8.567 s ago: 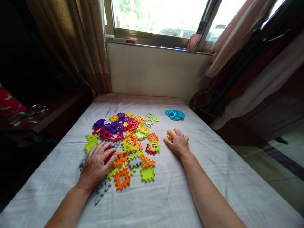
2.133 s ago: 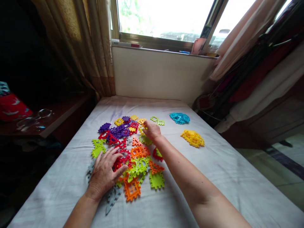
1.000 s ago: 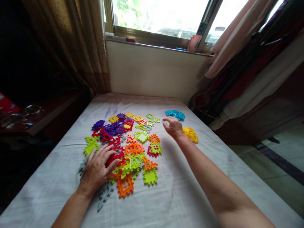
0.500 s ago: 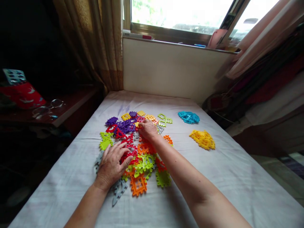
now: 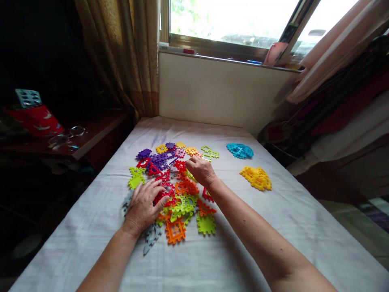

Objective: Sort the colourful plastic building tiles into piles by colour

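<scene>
- Your left hand is still palm down on the left side of the mixed pile. Its fingers are open and a bit apart, and they touch the red pieces. I cannot tell if it grips any of them.
- Your right hand has slid a little to the right since the last look. It is over the far right part of the mixed pile, with its fingers bent and close together. I cannot tell if it has hold of a piece.
- You can now see a red toothed piece just beside your right fingertips. The small yellow piece that was there before has gone from that spot.
- The yellow pile sits on the sheet, to the right of your right hand. At the start, your right hand was on top of yellow pieces there; now they are out in the open.
- The blue pile has stayed at the far right, just past the yellow pile.
- The purple pieces are still in the far left part of the mixed pile, and the light green frames are still at its far right edge.
- The orange window piece and the green square are still at the near edge, with the green square on the right.
</scene>
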Tool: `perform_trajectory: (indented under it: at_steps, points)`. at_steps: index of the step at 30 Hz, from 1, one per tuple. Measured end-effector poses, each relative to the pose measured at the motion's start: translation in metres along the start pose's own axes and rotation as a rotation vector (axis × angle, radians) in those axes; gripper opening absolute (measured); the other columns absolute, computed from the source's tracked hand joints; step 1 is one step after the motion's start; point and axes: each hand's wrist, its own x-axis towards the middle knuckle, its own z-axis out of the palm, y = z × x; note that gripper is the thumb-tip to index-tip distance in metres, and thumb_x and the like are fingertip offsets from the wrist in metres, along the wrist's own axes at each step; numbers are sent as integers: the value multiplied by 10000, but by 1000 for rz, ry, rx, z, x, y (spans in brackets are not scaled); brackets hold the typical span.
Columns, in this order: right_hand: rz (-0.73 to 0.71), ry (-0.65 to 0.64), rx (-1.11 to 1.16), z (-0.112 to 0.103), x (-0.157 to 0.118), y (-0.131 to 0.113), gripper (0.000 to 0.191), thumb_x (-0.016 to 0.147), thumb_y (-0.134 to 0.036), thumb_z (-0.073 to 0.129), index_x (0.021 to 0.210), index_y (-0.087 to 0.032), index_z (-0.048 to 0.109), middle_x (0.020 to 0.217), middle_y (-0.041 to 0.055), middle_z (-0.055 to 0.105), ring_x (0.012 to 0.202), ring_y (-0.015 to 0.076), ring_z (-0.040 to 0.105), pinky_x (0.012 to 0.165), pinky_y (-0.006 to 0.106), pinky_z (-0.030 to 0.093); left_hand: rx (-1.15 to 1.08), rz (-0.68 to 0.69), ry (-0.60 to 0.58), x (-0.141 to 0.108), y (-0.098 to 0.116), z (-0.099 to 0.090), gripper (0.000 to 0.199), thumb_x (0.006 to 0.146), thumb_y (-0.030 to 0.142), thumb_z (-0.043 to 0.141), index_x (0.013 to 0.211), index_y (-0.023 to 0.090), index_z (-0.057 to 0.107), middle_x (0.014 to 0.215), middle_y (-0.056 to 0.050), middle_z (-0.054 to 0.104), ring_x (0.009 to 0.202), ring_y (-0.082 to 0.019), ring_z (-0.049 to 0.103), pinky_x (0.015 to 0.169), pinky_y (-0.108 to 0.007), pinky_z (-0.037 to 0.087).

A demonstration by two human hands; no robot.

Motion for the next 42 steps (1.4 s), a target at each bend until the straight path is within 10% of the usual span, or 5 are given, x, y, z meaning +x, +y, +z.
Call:
perform_trajectory:
  at_steps: [13, 19, 30, 42]
  points:
    - [-26, -47, 22, 6, -17, 13, 240, 959, -131, 474, 1038, -198, 691, 1040, 84, 694, 863, 158, 623, 692, 226, 419, -21, -2, -1, 1, 1, -2, 414, 929, 599, 440, 1031, 288, 693, 1322, -63, 655, 1289, -270, 533, 1148, -559, 297]
    - [239, 172, 28, 1, -42, 75, 295, 974, -177, 428, 1034, -210, 715, 1089, 98, 696, 908, 173, 629, 750, 228, 444, -6, 2, 1, 1, -1, -2, 395, 925, 592, 451, 1027, 291, 687, 1320, -59, 656, 1283, -275, 543, 1143, -565, 308]
    - [752, 166, -95, -7, -128, 190, 270, 869, -204, 513, 962, -187, 766, 1000, 109, 710, 848, 217, 644, 670, 275, 427, 8, 18, 17, 1, -4, 0, 410, 919, 606, 443, 1027, 297, 690, 1298, -53, 670, 1268, -278, 557, 1135, -560, 322]
    - [725, 84, -41, -22, -99, 161, 289, 875, -204, 531, 1040, -198, 768, 1143, 104, 710, 1022, 243, 638, 871, 318, 462, 30, 44, 45, 0, -9, 5, 411, 917, 608, 452, 1010, 290, 696, 1290, -54, 672, 1257, -277, 565, 1131, -545, 342]
